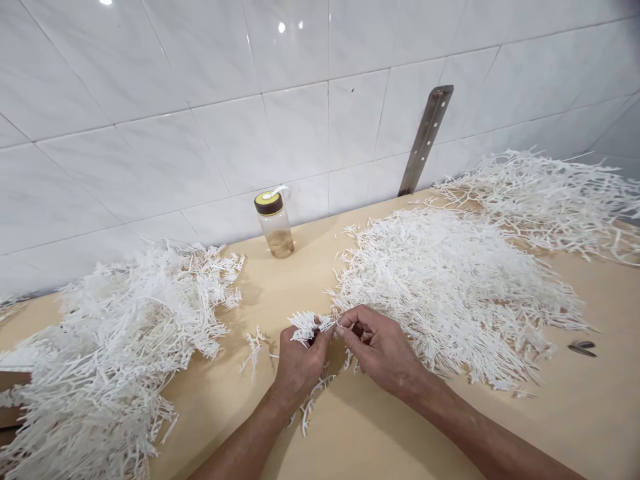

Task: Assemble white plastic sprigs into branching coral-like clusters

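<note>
My left hand [301, 360] is closed around a white branched plastic sprig [304, 327], whose fine tips fan out above the thumb. Close beside it, my right hand [383, 343] pinches with thumb and forefinger at the sprig's right end; whether a separate small piece is between those fingertips is too small to tell. Loose white branched bits [254, 350] lie on the table left of my hands, and more scraps [309, 408] sit under and below them. Just beyond my right hand spreads a big heap of short white pieces [445, 280].
On the left is a pile of white branched sprigs [130, 333]. A bottle with a yellow-topped lid [275, 227] stands near the tiled wall. A perforated metal strip [427, 141] leans there. Longer white strands [555, 197] lie far right, and a small dark metal tool [582, 348] rests on the table [500, 433].
</note>
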The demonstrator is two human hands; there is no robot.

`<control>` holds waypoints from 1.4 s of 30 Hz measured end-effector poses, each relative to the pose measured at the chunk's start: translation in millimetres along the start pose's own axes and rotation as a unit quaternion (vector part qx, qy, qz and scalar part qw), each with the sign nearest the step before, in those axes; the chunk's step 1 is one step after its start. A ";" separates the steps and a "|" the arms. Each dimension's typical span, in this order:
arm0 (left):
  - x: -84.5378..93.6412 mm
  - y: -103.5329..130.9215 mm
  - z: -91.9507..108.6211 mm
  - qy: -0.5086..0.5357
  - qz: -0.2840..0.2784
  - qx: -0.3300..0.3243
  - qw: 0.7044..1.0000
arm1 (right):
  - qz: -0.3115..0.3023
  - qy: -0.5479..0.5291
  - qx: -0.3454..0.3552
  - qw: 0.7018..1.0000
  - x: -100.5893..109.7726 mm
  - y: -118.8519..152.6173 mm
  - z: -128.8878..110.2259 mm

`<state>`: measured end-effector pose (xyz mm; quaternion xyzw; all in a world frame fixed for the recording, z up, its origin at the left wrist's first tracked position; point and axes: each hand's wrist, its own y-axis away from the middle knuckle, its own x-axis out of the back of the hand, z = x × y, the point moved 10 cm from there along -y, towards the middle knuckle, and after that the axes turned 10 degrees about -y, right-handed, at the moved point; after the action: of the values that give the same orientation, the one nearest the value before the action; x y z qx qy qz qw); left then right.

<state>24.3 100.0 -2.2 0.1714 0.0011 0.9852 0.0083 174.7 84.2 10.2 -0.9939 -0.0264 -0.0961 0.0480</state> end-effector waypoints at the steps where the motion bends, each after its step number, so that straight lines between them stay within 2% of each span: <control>1: -0.7 0.1 -0.6 -0.002 -0.003 0.001 1.000 | -0.006 -0.005 -0.011 1.000 0.0 -0.2 2.6; 4: -3.1 0.4 -1.8 0.002 -0.012 0.006 1.000 | -0.022 -0.003 -0.024 0.999 0.8 -1.3 6.6; 9: -3.5 0.2 0.4 0.007 -0.012 0.012 1.000 | -0.022 0.062 0.042 0.997 1.9 -1.3 -10.2; 13: 0.0 -0.6 6.6 0.009 -0.007 0.012 1.000 | -0.026 0.095 0.054 0.994 -1.3 0.7 -16.6; 19: 3.6 -2.8 14.0 0.010 -0.008 0.012 1.000 | -0.043 0.078 0.077 0.993 -5.1 2.4 -20.8; 28: 1.4 0.2 9.3 0.005 -0.004 0.016 1.000 | -0.019 0.116 0.118 0.986 -4.4 3.9 -24.6; 37: 4.9 -1.6 10.8 0.012 -0.001 0.015 1.000 | -0.016 0.115 0.199 0.973 -5.1 9.9 -45.6; 42: 4.1 -2.4 7.2 0.014 -0.012 0.011 1.000 | -0.051 0.129 0.178 0.974 -12.7 8.7 -40.1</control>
<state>22.9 102.5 5.9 0.1581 0.0144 0.9872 0.0177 155.2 71.0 46.1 -0.9460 -0.0868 -0.2199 0.2218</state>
